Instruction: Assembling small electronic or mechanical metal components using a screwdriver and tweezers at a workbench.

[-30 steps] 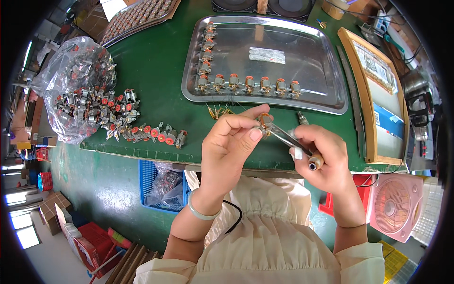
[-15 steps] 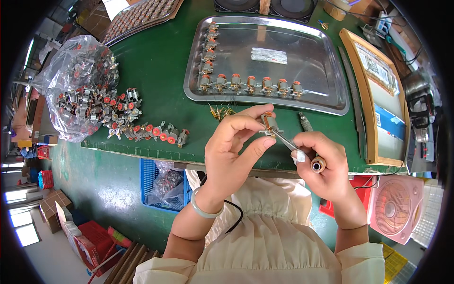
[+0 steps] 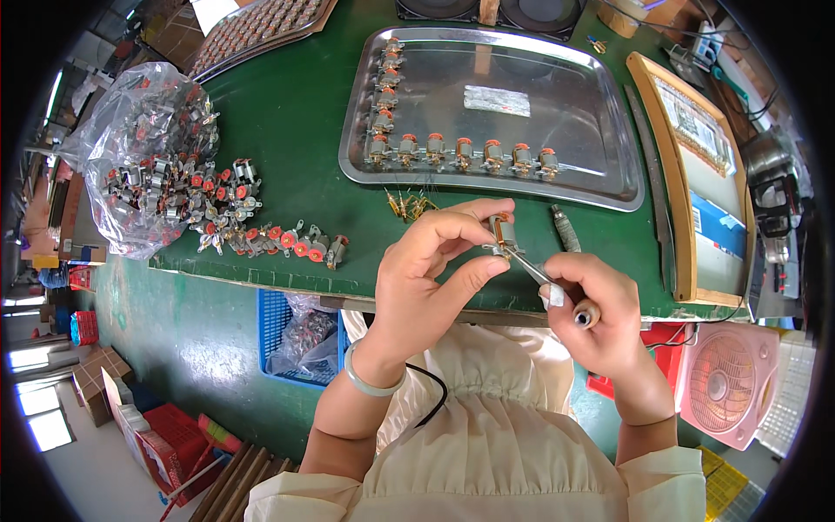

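My left hand (image 3: 419, 287) pinches a small metal part with an orange cap (image 3: 504, 230), apparently a little motor, between thumb and fingers just off the bench's front edge. My right hand (image 3: 604, 309) is closed around metal tweezers (image 3: 531, 268), whose tips meet the lower end of that part. A tool with a round brown handle (image 3: 587, 314) also sits in the right hand; its other end is hidden. White tape covers one right fingertip. Beyond the hands, a steel tray (image 3: 565, 96) holds similar parts along its left and front sides.
Loose orange-capped parts (image 3: 230, 196) spill from a clear plastic bag (image 3: 104, 196) on the left. Thin brass pieces (image 3: 407, 204) lie before the tray, and a knurled metal rod (image 3: 565, 230) lies right of the hands. A wood-framed panel (image 3: 696, 183) edges the green bench (image 3: 287, 113).
Both hands have shifted very slightly, with the part now turned a little and a touch lower and to the right. Tweezers still touch it.
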A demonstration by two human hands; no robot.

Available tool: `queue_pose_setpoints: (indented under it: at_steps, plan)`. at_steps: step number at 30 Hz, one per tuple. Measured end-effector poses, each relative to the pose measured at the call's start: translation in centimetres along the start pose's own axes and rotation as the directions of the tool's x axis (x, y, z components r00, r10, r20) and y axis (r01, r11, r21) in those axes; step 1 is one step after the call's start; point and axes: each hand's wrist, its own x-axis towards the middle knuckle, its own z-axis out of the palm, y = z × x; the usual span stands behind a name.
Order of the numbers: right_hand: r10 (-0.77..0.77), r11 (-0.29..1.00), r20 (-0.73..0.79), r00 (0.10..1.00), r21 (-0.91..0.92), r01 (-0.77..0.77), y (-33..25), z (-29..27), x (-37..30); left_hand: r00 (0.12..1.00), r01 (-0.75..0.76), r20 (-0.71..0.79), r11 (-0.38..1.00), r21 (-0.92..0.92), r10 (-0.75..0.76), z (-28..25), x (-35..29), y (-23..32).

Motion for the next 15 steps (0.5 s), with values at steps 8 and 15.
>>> queue_pose_setpoints:
  at_steps: [8,15]
  plan:
    - [0.029,0.994,-0.033,0.999,0.103,-0.026,0.3,0.8,-0.5,0.999,0.028,0.031,0.999,-0.033,-0.027,-0.4,0.0,0.0]
    - [0.372,0.139,0.530,0.762,0.780,-0.610,2.0,0.1,-0.3,0.993,-0.079,0.077,0.983,-0.166,0.092,-0.3,0.0,-0.6]
